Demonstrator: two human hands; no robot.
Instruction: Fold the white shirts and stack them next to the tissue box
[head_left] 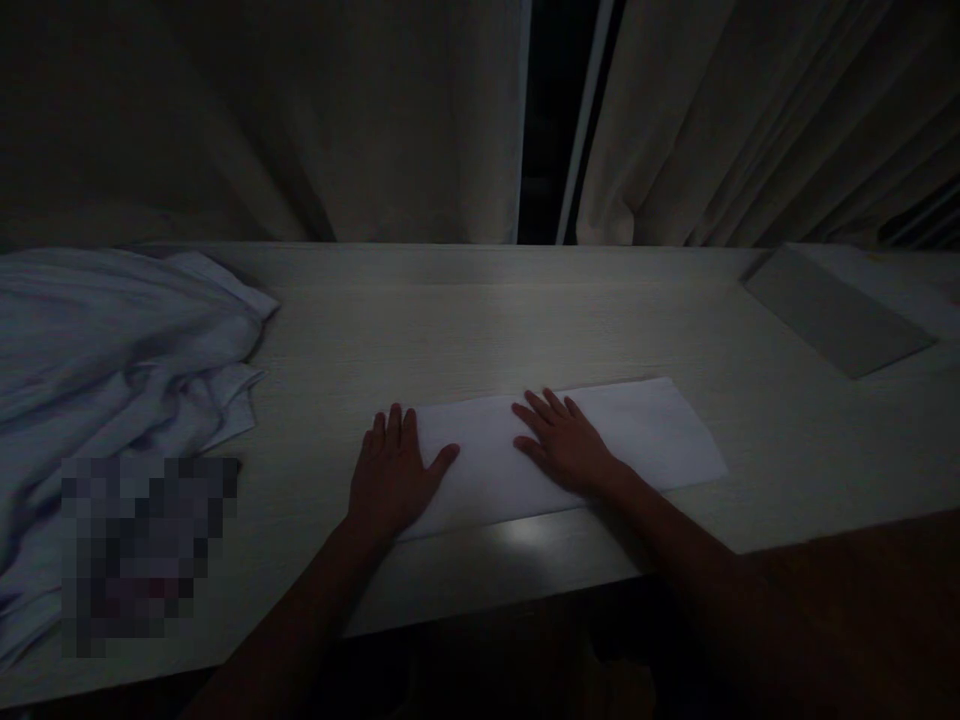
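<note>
A white cloth (487, 450), folded into a long flat strip, lies across the pale desk near its front edge. My left hand (395, 475) rests palm down on the left end of the strip, thumb spread away from the fingers. Flat on the cloth's middle, towards its far edge, is my right hand (562, 440) with its fingers apart. Neither hand grips anything. The strip's right end reaches well past my right hand. In the dim light I cannot make out how many layers the fold has.
A crumpled heap of white cloth (135, 330) covers the desk's left end, with a pixelated patch (150, 550) in front of it. A flat grey board or box (832, 305) sits at the back right. Curtains (390, 120) hang behind the desk (495, 330).
</note>
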